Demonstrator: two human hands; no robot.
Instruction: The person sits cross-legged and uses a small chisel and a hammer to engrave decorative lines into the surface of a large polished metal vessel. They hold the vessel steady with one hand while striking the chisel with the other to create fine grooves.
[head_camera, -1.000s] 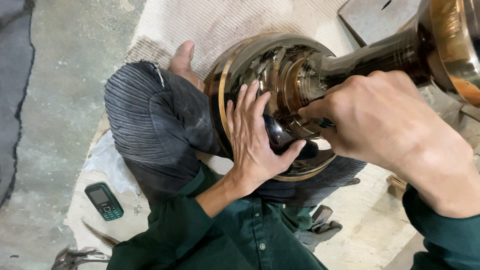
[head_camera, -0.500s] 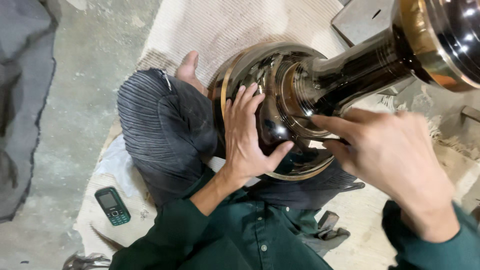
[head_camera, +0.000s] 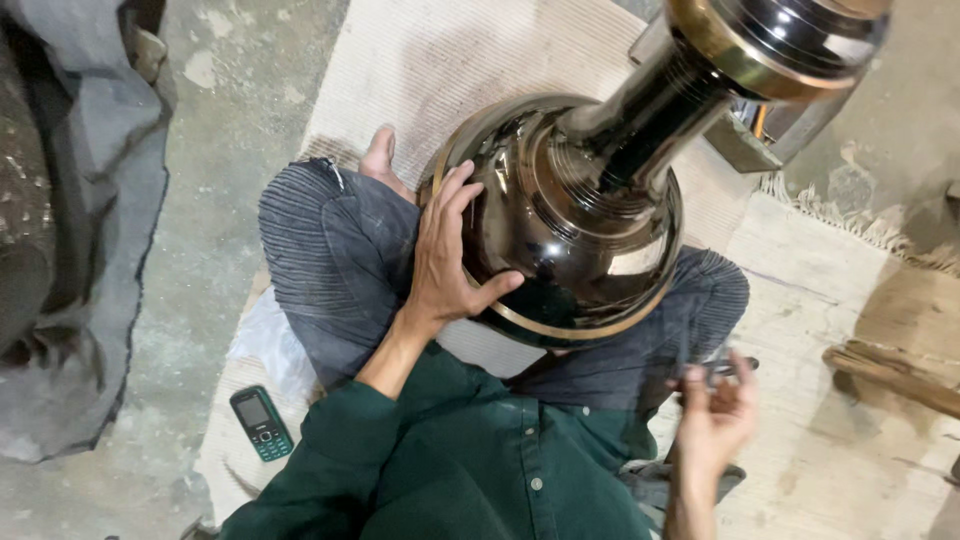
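A large, shiny dark metal vessel with brass-coloured bands rests on my crossed legs, its neck and wide top rising toward the camera. My left hand lies spread on the vessel's rounded left side, thumb hooked under the bulge. My right hand is low at the right, away from the vessel, above my right knee. Its fingers pinch a small dark tool; its shape is hard to make out.
A small mobile phone lies on the floor by my left knee, beside a clear plastic sheet. I sit on a pale woven mat. A grey cloth heap is at left, a wooden piece at right.
The vessel has been tipped so its open inside no longer shows and its neck points up. My right hand has come off it and dropped to the lower right.
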